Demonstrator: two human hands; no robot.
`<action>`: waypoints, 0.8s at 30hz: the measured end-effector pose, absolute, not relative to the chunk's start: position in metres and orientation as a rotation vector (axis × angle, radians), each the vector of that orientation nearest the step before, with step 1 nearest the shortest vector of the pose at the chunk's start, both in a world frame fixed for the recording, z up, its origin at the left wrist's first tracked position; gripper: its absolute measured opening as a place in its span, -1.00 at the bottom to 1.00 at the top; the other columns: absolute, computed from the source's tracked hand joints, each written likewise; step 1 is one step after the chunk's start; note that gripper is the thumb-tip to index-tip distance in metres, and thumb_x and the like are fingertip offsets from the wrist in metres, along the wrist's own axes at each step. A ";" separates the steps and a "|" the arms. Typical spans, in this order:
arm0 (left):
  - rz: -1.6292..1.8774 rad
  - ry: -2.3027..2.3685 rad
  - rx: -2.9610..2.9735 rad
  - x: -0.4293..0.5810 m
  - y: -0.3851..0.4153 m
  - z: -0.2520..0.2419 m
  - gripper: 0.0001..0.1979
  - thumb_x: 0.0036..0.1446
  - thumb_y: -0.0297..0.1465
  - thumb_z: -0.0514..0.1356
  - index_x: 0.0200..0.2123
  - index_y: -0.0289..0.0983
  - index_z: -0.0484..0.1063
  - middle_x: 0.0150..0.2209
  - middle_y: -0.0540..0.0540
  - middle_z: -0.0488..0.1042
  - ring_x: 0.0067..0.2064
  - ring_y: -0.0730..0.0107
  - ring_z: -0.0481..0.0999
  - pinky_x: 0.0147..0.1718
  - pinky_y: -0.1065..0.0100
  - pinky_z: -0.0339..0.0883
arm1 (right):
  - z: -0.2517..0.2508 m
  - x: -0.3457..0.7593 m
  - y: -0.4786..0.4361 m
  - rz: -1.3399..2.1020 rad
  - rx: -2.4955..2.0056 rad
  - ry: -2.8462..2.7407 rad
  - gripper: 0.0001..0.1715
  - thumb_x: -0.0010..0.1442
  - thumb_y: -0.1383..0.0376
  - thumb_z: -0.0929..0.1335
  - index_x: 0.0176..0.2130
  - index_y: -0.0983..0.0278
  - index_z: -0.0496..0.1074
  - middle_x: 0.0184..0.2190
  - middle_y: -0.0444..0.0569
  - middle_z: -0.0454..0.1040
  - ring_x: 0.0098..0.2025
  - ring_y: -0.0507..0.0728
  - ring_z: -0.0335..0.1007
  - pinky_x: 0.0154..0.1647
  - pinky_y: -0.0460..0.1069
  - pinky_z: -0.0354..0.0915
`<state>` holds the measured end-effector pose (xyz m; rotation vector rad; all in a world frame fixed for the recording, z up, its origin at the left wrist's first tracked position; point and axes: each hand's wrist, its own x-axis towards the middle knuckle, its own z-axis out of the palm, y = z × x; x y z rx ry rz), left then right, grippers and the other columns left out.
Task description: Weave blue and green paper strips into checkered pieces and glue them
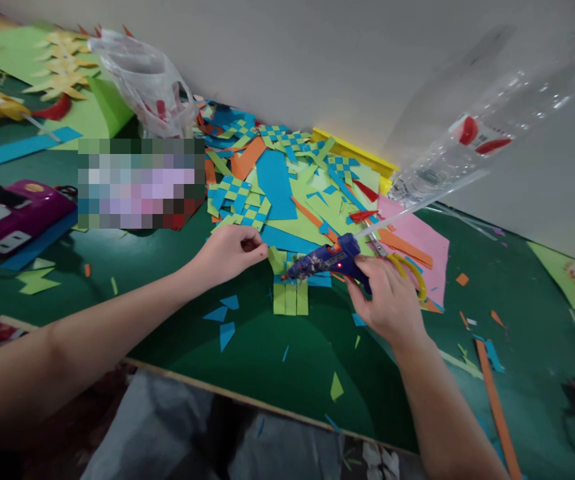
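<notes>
My right hand is wrapped round the handle of a dark blue hot glue gun, which has a small red light lit and a clear glue stick out of its back. Its nozzle points left, low over a small weave of light green paper strips crossed by a blue strip. My left hand pinches the raised end of a green paper strip at the weave's upper left. The gun's tip hides part of the weave.
Yellow-handled scissors lie by my right hand on pink paper. Behind are piled paper and woven squares. A clear plastic bottle leans at the right. A plastic bag and a purple tool are at left.
</notes>
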<state>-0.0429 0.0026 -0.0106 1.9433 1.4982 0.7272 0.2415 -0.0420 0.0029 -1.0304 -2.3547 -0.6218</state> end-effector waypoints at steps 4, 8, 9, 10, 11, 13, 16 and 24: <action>0.743 1.490 1.949 -0.043 0.002 -0.012 -0.72 -0.01 -0.21 0.13 -0.60 -0.29 0.35 -0.64 0.04 0.31 -0.57 0.52 0.21 -0.56 0.43 0.09 | 0.001 0.242 -0.042 -0.626 -1.024 -2.372 -0.66 0.21 0.38 0.34 -0.01 0.35 0.28 -0.23 0.12 0.54 -0.17 0.19 0.50 -0.23 0.02 0.40; 0.745 1.483 1.951 -0.043 0.002 -0.013 -0.71 -0.01 -0.20 0.13 -0.60 -0.29 0.34 -0.64 0.04 0.30 -0.57 0.52 0.22 -0.57 0.44 0.09 | 0.001 0.242 -0.042 -0.624 -1.020 -2.391 -0.65 0.22 0.39 0.32 0.01 0.35 0.27 -0.22 0.12 0.55 -0.17 0.20 0.50 -0.21 0.04 0.42; 0.744 1.480 1.955 -0.043 0.003 -0.013 -0.71 -0.01 -0.20 0.13 -0.60 -0.29 0.34 -0.65 0.04 0.29 -0.57 0.52 0.21 -0.58 0.44 0.08 | 0.001 0.243 -0.042 -0.620 -1.018 -2.394 -0.66 0.22 0.39 0.32 0.01 0.36 0.27 -0.22 0.12 0.55 -0.17 0.20 0.50 -0.21 0.04 0.42; 0.745 1.479 1.957 -0.043 0.003 -0.013 -0.71 0.00 -0.20 0.13 -0.60 -0.29 0.34 -0.65 0.04 0.29 -0.58 0.52 0.21 -0.58 0.45 0.08 | 0.001 0.243 -0.042 -0.617 -1.015 -2.397 -0.66 0.21 0.40 0.32 0.00 0.37 0.27 -0.22 0.13 0.55 -0.17 0.20 0.51 -0.21 0.04 0.42; 0.745 1.475 1.960 -0.043 0.003 -0.013 -0.70 0.00 -0.20 0.13 -0.60 -0.29 0.34 -0.65 0.04 0.29 -0.58 0.52 0.21 -0.58 0.45 0.08 | 0.001 0.243 -0.042 -0.614 -1.011 -2.399 -0.66 0.21 0.40 0.33 0.00 0.38 0.28 -0.22 0.13 0.55 -0.17 0.20 0.51 -0.21 0.03 0.42; 0.743 1.475 1.966 -0.043 0.003 -0.013 -0.70 0.01 -0.20 0.13 -0.60 -0.29 0.34 -0.65 0.05 0.29 -0.58 0.52 0.21 -0.58 0.45 0.07 | 0.001 0.243 -0.042 -0.608 -1.004 -2.404 -0.65 0.20 0.41 0.34 -0.01 0.39 0.28 -0.22 0.14 0.55 -0.17 0.20 0.51 -0.21 0.03 0.42; 0.736 1.485 1.958 -0.043 0.003 -0.013 -0.71 0.00 -0.21 0.14 -0.60 -0.29 0.34 -0.65 0.05 0.29 -0.57 0.52 0.21 -0.58 0.44 0.08 | 0.001 0.243 -0.042 -0.607 -1.006 -2.407 -0.64 0.21 0.40 0.33 0.01 0.37 0.27 -0.21 0.13 0.56 -0.16 0.19 0.51 -0.21 0.03 0.42; 0.716 1.497 1.944 -0.042 0.002 -0.010 -0.71 -0.02 -0.20 0.11 -0.61 -0.28 0.33 -0.64 0.04 0.31 -0.57 0.51 0.21 -0.56 0.43 0.09 | 0.002 0.245 -0.042 -0.620 -0.988 -2.422 -0.67 0.21 0.39 0.34 -0.01 0.38 0.29 -0.22 0.12 0.56 -0.17 0.18 0.51 -0.22 0.01 0.41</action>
